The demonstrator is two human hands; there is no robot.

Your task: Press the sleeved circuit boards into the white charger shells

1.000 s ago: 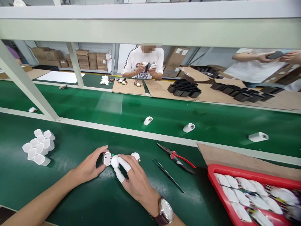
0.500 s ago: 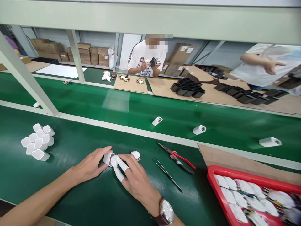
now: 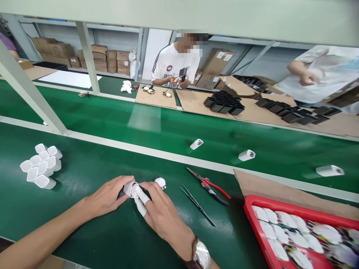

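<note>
My left hand (image 3: 108,194) wraps its thumb and fingers round a white plastic housing (image 3: 129,189) lying on its side, open end to the right. White finger cots cover fingers of my right hand (image 3: 157,203), which press together at that open end; any part under them is hidden. Just beyond sits a small white-topped part (image 3: 160,182). Tweezers (image 3: 198,206) and red-and-black long-nose pliers (image 3: 208,185) lie to the right of my right hand. Several more white housings (image 3: 42,166) stand grouped at the left, open ends up.
A red tray (image 3: 254,228) of white-topped circuit parts is at the lower right, beside cardboard (image 3: 263,186). Beyond a pale rail, the green belt (image 3: 168,125) carries housings (image 3: 246,155). Across it, a person (image 3: 175,63) handles a black case near stacked black cases (image 3: 224,102).
My right fingers have pressed closer into the housing's opening; the white bulge there shows less. Housings on the belt have moved right. The view has shifted slightly.
</note>
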